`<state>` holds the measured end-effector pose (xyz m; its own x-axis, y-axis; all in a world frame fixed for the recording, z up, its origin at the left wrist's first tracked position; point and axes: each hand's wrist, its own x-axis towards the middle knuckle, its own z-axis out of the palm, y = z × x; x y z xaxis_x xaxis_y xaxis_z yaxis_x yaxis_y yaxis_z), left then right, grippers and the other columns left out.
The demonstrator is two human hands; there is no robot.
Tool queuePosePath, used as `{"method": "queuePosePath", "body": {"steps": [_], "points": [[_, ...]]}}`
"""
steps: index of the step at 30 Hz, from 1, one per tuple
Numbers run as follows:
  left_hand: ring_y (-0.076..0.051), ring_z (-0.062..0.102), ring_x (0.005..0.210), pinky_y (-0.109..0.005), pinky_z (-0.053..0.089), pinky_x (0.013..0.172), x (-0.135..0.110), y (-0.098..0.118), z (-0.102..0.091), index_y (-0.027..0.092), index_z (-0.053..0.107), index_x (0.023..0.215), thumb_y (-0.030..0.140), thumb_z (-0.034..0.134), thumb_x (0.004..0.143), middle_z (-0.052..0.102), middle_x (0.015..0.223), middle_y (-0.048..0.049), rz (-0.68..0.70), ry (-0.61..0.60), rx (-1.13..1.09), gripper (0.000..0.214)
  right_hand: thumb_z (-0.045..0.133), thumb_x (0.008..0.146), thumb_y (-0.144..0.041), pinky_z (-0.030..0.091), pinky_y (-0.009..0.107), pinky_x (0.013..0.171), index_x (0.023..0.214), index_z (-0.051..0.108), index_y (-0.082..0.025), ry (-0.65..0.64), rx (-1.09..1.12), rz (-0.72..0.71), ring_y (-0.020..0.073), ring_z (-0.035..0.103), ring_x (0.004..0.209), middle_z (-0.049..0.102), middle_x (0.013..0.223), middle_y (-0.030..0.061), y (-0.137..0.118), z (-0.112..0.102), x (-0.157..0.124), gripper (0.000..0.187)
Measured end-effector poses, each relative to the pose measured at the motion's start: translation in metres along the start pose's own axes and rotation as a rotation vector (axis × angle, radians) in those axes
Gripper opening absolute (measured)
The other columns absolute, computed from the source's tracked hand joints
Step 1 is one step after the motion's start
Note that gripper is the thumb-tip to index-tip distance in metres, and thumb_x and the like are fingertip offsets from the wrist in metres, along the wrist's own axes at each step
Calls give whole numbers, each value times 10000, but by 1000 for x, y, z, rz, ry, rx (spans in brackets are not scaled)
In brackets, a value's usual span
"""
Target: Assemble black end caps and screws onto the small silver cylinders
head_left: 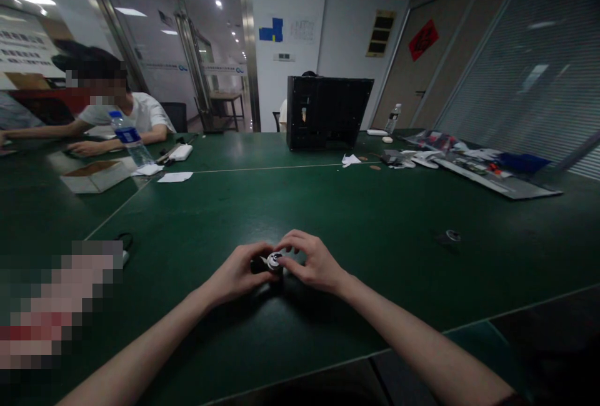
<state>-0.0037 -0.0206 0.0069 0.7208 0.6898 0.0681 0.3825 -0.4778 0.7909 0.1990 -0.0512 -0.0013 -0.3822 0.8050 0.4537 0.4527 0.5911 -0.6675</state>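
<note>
A small round part (274,261), silvery white on top with a dark centre, is at the middle of the green table (225,206). My left hand (241,272) is closed round its left side, thumb in front and fingers behind. From the right, my right hand (312,259) curls its thumb and fingertips onto the part's top and edge. My fingers cover much of its lower body, and its exact kind is too small to make out. Further right on the table lies another small round metal-topped part (452,235), dark and blurred, apart from my hands.
A black box-like case (328,112) stands at the back. At the back right are a grey board (529,188), a blue tray (522,161) and loose bits. On the left are an open carton (96,178), a water bottle (131,139) and a seated person (145,112).
</note>
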Motion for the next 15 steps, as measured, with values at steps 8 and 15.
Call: {"method": "queuePosePath", "body": {"steps": [8,15], "points": [[-165,604,858,-258,477,757,-1,5,3,173,593,1039,222,639,793,637,984,-23,33,-18,-13,255,633,783,-191,437,254,685,841,674,-186,-42,49,62,127,569,781,621,883,24,2,1,6,71],[-157,599,823,-246,474,727,0,3,3,164,596,998,224,653,776,634,933,-13,29,-15,5,237,601,804,-152,424,256,716,814,646,-172,-82,32,30,127,562,797,622,880,23,1,-1,8,50]]}}
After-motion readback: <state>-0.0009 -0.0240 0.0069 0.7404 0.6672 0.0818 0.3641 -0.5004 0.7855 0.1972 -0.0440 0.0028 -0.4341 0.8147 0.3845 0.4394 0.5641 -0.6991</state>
